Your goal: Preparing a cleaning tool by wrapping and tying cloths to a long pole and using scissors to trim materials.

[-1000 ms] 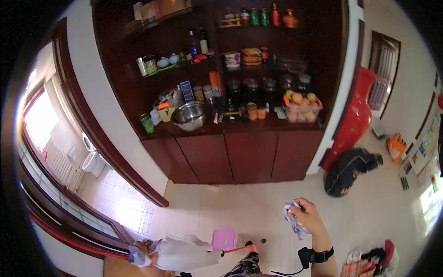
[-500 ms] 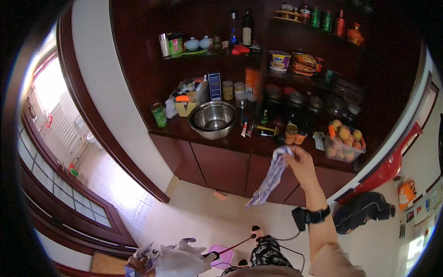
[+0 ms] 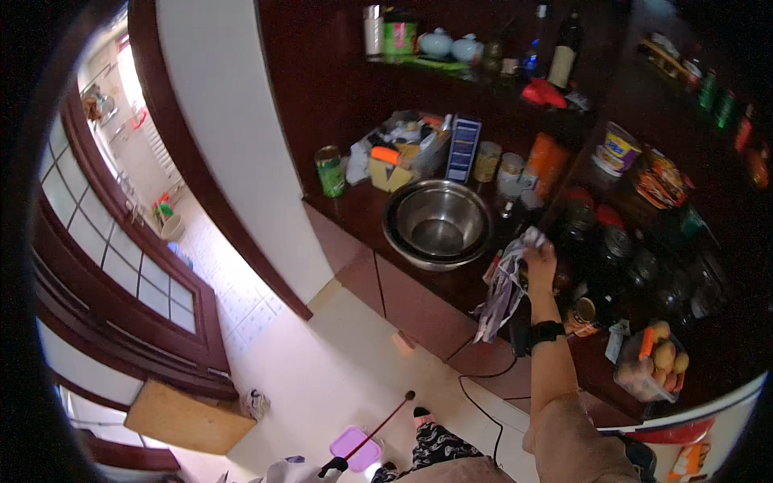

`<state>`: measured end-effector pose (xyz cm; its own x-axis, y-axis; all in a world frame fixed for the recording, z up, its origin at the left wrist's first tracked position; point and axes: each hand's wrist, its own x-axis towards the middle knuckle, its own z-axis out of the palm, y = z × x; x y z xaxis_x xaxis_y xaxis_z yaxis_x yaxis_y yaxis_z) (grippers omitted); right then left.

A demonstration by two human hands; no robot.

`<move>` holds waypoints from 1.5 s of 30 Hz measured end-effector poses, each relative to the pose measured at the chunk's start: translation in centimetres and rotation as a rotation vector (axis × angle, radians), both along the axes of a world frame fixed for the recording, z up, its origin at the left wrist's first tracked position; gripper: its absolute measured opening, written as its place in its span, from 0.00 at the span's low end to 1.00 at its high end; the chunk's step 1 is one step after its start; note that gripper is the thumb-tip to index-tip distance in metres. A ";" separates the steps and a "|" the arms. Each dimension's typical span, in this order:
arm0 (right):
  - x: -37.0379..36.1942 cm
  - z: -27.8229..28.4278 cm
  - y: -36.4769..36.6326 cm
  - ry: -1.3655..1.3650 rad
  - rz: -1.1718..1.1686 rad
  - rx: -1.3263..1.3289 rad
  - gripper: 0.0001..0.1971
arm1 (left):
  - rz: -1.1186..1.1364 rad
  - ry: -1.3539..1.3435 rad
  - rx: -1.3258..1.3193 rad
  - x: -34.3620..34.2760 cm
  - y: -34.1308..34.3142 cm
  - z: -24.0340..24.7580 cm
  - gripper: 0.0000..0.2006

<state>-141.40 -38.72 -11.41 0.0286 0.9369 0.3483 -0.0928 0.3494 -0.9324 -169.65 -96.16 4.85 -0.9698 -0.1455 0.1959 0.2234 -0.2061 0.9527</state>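
Note:
My right hand (image 3: 541, 264) is closed on the upper end of a crumpled grey-white striped cloth (image 3: 501, 294). The cloth hangs down over the front edge of the dark wooden counter (image 3: 354, 216). To the left of the hand stand nested steel bowls (image 3: 439, 228), with nothing visible inside. Small items lie partly hidden behind the cloth. My left hand is out of the picture; only a bit of pale fabric (image 3: 291, 470) shows at the lower edge, beside the black end of a thin red stick (image 3: 378, 427).
On the counter stand a green can (image 3: 329, 171), a blue box (image 3: 463, 149), several jars (image 3: 616, 241) and a plastic box of round yellow-orange fruit (image 3: 656, 370). A pink lid-like object (image 3: 355, 448) lies on the floor. A black cable (image 3: 483, 402) hangs near my right forearm.
My right hand has carried the cloth from in front of the counter in over its surface. The view has turned, and my left hand with its pale bundle has mostly dropped out of sight.

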 end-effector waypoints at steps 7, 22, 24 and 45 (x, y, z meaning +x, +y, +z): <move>-7.2 -7.7 -12.0 -1.019 0.002 0.010 0.24 | 0.368 0.107 -0.085 2.2 -8.0 1.0 0.15; -30.8 6.5 -65.4 -0.533 1.560 0.310 0.18 | 0.532 0.188 0.161 9.7 -39.1 0.0 0.11; -32.2 9.5 -71.6 -0.428 1.651 0.433 0.18 | 0.452 0.135 0.275 6.7 -41.1 0.9 0.13; -55.4 15.8 -107.4 0.374 2.089 -0.994 0.05 | 0.204 0.017 0.031 -16.2 -64.3 -1.8 0.12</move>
<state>-196.77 -146.15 4.35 -0.9006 -0.4090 0.1468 0.2657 -0.7855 -0.5589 -185.84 -160.46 3.05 -0.9161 -0.3450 0.2043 0.2796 -0.1845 0.9422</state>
